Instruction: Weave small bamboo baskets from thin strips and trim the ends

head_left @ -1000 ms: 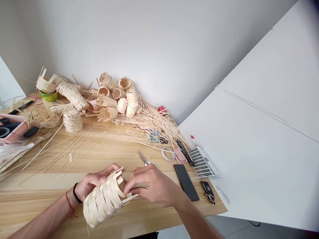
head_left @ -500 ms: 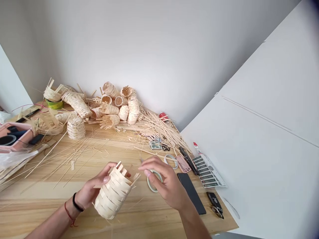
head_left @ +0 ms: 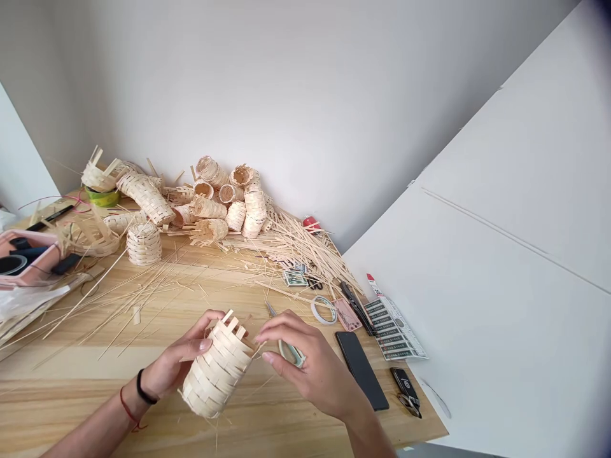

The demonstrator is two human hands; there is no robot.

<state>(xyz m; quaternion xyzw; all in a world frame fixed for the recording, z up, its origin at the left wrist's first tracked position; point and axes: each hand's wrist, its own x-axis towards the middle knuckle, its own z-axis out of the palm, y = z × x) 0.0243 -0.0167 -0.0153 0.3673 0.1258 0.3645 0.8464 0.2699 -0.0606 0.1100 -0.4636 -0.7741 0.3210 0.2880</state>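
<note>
My left hand is closed round the far side of a woven wood-strip basket, which is held tilted above the table with its rim up and to the right. Several upright strip ends stick out of the rim. My right hand is at the right side of that rim, fingertips touching or nearly touching a strip end. Its thumb is apart from the fingers, with a gap showing between. Scissors with pale green handles lie on the table, partly hidden behind my right hand.
A pile of small woven baskets and loose wood strips lies along the wall. On the right are a tape roll, a black phone, a car key and a utility knife. A pink bin stands left.
My right hand has moved slightly down and left, bringing its fingertips to the basket's rim. My left hand and the basket stay nearly in place; the view has shifted a little.
</note>
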